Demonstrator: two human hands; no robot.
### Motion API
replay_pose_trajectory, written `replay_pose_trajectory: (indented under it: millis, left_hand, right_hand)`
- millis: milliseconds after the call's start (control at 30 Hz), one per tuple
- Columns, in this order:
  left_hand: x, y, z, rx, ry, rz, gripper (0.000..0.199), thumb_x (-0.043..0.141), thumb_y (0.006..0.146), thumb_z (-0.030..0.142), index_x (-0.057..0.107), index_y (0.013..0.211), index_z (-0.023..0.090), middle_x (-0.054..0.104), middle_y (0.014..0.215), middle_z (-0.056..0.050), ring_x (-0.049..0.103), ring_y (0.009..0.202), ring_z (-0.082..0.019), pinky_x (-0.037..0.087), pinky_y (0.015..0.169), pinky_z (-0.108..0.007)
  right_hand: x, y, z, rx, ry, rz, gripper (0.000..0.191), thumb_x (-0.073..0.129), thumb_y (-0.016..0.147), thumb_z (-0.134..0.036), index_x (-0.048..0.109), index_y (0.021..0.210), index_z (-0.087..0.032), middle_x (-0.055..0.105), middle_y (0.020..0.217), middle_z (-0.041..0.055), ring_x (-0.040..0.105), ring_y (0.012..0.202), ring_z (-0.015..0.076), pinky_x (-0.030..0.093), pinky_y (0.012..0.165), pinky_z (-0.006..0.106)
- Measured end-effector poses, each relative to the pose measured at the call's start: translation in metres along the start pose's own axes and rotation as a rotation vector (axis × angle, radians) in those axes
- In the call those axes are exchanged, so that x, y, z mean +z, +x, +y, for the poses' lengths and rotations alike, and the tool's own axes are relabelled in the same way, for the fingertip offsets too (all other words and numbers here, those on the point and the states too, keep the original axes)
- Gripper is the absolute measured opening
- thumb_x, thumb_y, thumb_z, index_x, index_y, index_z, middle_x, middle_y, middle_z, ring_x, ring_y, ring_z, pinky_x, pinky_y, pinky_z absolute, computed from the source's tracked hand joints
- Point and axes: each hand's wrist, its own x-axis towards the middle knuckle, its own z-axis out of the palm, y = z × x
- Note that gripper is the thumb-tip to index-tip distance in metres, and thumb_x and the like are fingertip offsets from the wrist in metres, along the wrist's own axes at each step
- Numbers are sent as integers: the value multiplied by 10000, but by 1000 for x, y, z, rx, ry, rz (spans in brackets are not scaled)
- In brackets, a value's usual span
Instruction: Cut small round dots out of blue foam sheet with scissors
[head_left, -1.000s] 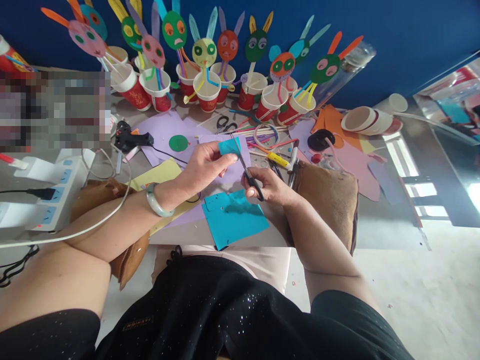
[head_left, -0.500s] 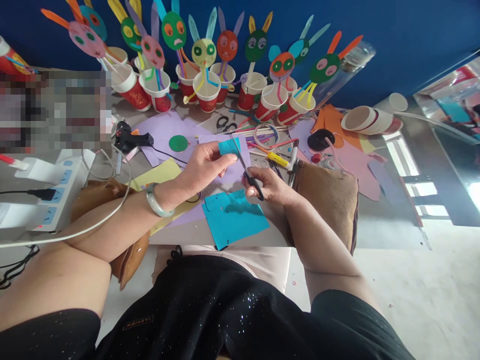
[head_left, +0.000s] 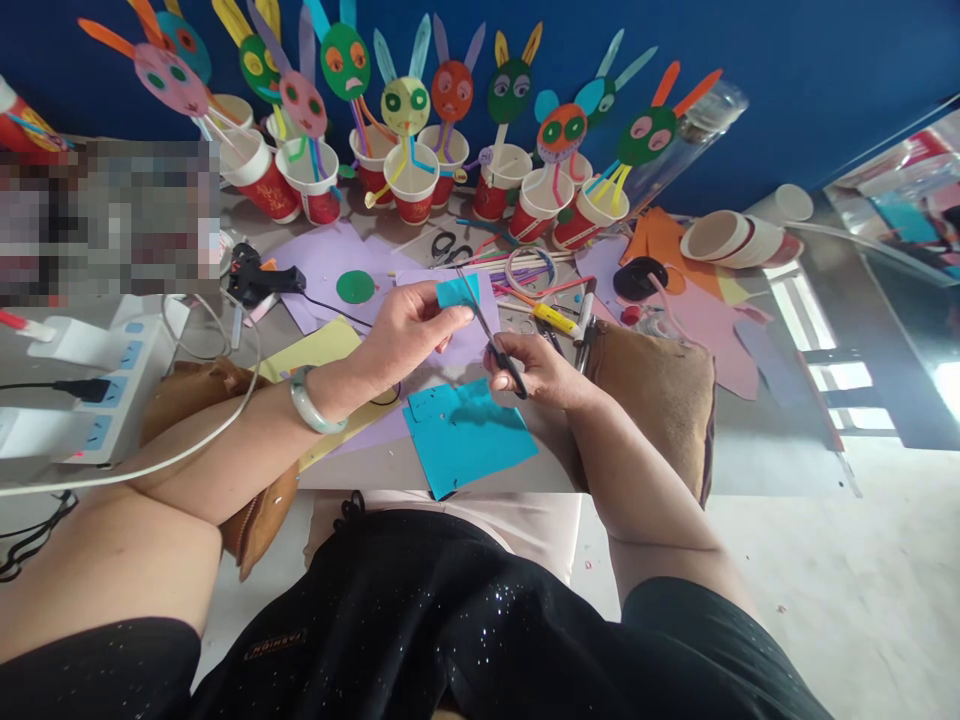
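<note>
My left hand (head_left: 414, 325) pinches a small piece of blue paper (head_left: 456, 291) between thumb and fingers. My right hand (head_left: 538, 372) is closed around the black handles of a pair of scissors (head_left: 510, 368). The blades point up and away from me and lie against the right side of the small blue piece. Below both hands, a larger sheet of blue paper (head_left: 472, 445) lies near the table's front edge. Purple paper (head_left: 427, 352) is spread under my left hand, with a green paper circle (head_left: 355, 287) farther left.
Paper cups with rabbit-like paper heads (head_left: 414, 180) line the back. A black glue gun (head_left: 262, 277) and a white power strip (head_left: 112, 390) are at left. Toward the right are a yellow utility knife (head_left: 555, 320), a brown cushion (head_left: 656, 410), stacked cups (head_left: 718, 240) and pipe cleaners (head_left: 517, 262).
The view has shifted very slightly. Both hands, the scissors and the small blue piece keep nearly the same positions.
</note>
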Motion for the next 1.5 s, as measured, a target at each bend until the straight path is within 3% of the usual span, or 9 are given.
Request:
replay_pose_trajectory:
  millis: [1500]
  left_hand:
    - [0,1,3,5,2,-1,187,699,828,252,608,677,193,542,586,46,499,529,-71,424,531,-213]
  right_hand:
    - [-1,1,-1,-24,24,5,792,743,649,-968,553,685,-200,577,665,-5,470,671,140,356,635,289]
